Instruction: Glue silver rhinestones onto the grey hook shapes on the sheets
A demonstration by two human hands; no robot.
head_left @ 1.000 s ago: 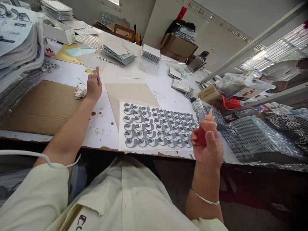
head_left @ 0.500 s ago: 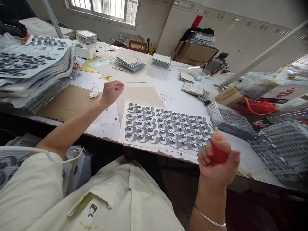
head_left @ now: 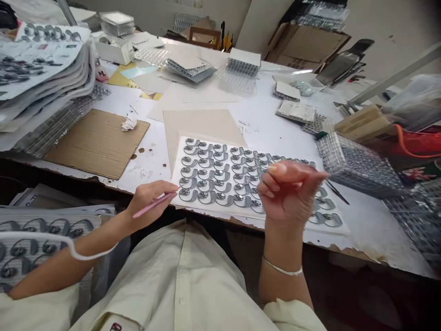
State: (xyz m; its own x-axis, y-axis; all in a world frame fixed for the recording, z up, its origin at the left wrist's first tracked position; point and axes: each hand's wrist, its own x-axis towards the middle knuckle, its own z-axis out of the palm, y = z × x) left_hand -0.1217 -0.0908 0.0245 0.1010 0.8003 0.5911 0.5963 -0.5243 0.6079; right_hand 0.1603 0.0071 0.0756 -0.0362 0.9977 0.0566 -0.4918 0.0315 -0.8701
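My left hand point(head_left: 151, 202) is closed on a thin pink stick point(head_left: 151, 205) at the table's near edge, its tip by the lower left corner of a white sheet point(head_left: 210, 208). The sheet carries rows of silver hook-shaped pieces point(head_left: 220, 170). My right hand point(head_left: 285, 193) hovers over the sheet's right half with fingers curled and partly smeared by motion. What it holds is hidden. A thin bracelet circles that wrist.
Brown cardboard point(head_left: 98, 142) with a crumpled tissue point(head_left: 129, 123) lies to the left. A tall stack of printed sheets point(head_left: 41, 78) fills the far left. Clear studded trays point(head_left: 358, 165) crowd the right. A tan card point(head_left: 201, 126) lies behind the sheet.
My left hand came back from the far side of the table to the near edge with the pink stick. My right hand rose over the sheet; the red thing in it no longer shows.
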